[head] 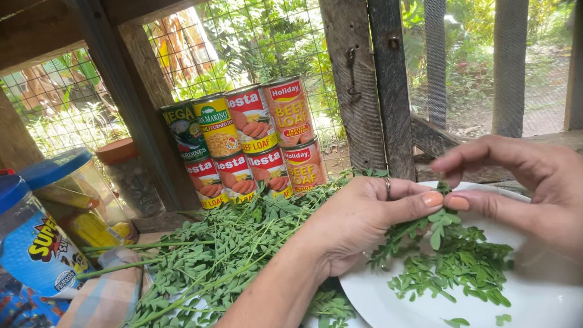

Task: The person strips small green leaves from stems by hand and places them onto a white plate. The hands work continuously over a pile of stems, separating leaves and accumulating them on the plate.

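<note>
Both arms are bare, with no sleeve showing on either forearm. The left hand (358, 222) wears a thin metal ring (387, 188) on one finger, a narrow silvery band. Its thumbnail carries a pale orange-pink polish, rounded and kept short. The right hand (540, 193) shows the same polish on the thumbnail just beside that ring-bearing hand; no ring is visible on it. No watch, bracelet or glove shows on either wrist.
</note>
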